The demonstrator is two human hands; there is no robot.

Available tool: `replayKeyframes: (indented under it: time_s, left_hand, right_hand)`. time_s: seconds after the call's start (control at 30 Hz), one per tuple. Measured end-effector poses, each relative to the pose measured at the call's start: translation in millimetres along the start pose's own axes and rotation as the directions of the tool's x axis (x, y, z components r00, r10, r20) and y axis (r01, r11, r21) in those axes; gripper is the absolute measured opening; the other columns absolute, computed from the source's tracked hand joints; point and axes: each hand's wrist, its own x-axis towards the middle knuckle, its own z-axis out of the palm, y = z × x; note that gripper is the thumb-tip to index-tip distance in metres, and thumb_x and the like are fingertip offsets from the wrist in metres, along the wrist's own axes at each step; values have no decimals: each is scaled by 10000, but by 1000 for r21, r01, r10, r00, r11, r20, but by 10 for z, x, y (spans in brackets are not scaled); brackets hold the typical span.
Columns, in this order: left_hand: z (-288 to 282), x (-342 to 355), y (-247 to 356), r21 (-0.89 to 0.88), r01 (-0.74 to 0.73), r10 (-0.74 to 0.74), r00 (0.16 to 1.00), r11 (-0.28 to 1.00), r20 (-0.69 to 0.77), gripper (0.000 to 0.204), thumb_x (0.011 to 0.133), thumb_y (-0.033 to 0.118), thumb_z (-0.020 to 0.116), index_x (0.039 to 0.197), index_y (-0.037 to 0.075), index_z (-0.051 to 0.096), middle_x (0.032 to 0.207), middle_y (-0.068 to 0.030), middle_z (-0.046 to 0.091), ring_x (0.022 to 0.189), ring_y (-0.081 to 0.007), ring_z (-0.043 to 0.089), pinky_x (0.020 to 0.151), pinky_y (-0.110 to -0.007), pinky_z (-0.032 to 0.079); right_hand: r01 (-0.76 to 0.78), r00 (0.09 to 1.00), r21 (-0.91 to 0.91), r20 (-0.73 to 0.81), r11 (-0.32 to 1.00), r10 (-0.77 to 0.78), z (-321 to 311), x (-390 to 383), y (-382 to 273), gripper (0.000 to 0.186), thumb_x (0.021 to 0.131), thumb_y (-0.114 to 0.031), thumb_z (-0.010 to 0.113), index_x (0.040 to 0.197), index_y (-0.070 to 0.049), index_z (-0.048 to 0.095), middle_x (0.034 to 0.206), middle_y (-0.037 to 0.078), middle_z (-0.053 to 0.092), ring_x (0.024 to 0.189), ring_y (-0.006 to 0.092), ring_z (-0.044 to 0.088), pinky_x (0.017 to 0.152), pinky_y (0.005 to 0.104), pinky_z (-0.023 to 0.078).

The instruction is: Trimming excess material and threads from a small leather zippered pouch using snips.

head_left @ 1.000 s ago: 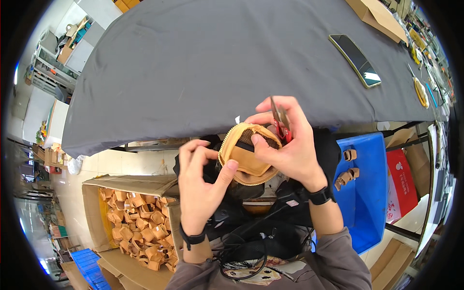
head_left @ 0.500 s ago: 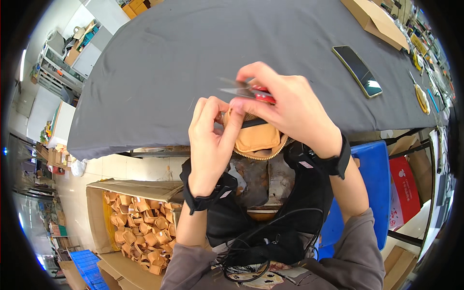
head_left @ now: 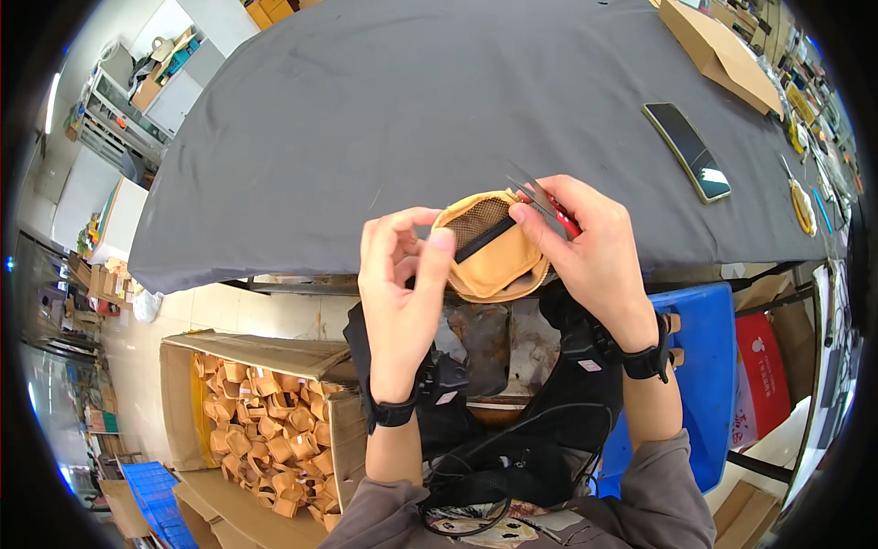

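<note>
Between both hands is a small round tan zipper pouch (head_left: pixel 498 261), opened to show a dark mesh pocket and a black band across its inside. My left hand (head_left: pixel 407 274) pinches the pouch's left rim between thumb and fingers. At the upper right rim, my right hand (head_left: pixel 585 238) grips the pouch with its thumb. The same hand also holds thread snips (head_left: pixel 567 220) with red handles, their blades pointing up and to the left. The pouch is held just over the table's near edge, above my lap.
A dark grey cloth (head_left: pixel 366 119) covers the table, with a phone (head_left: pixel 688 151) and yellow-handled scissors (head_left: pixel 803 209) on the right. Lower left, a cardboard box (head_left: pixel 183 403) holds several tan pouches. A blue bin (head_left: pixel 709 366) stands right of my legs.
The pouch has turned so its mesh pocket and inside show more. My right hand has moved down and right with the snips, away from my left hand.
</note>
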Motion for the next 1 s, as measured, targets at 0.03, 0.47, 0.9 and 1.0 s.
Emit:
replayKeyframes:
  time_s: [0.03, 0.47, 0.9, 1.0]
  left_hand:
    - [1, 17, -17, -34, 52, -52, 999, 998, 14, 115, 902, 56, 616, 1012, 36, 589, 884, 4, 478, 732, -43, 510, 632, -189, 438]
    - [141, -88, -154, -478, 214, -223, 974, 852, 39, 105, 958, 104, 538, 1035, 34, 552, 941, 8, 569, 850, -36, 521, 737, -195, 436]
    - [149, -167, -159, -670, 315, -315, 941, 672, 126, 161, 971, 148, 482, 1067, 35, 546, 1015, -50, 605, 950, -124, 572, 834, -283, 451]
    - [193, -181, -186, -670, 298, -298, 947, 680, 118, 146, 971, 145, 486, 1055, 42, 546, 1012, -46, 608, 941, -120, 572, 835, -280, 449]
  right_hand:
    - [2, 1000, 3, 3, 1000, -2, 10, -4, -22, 235, 807, -163, 715, 935, 15, 628, 808, 131, 619, 647, 252, 605, 606, 313, 495]
    - [100, 981, -167, -147, 981, -125, 235, -286, -277, 356, 772, -169, 742, 1070, -57, 583, 766, 68, 578, 596, 198, 595, 506, 288, 474]
    - [101, 985, -316, -104, 943, -140, 283, -311, -272, 309, 736, -157, 763, 1000, -44, 650, 674, 20, 532, 532, 147, 538, 449, 262, 428]
    - [131, 979, -351, -105, 927, -177, 288, -323, -218, 304, 733, -150, 765, 995, -33, 664, 666, 17, 520, 525, 144, 526, 444, 267, 425]
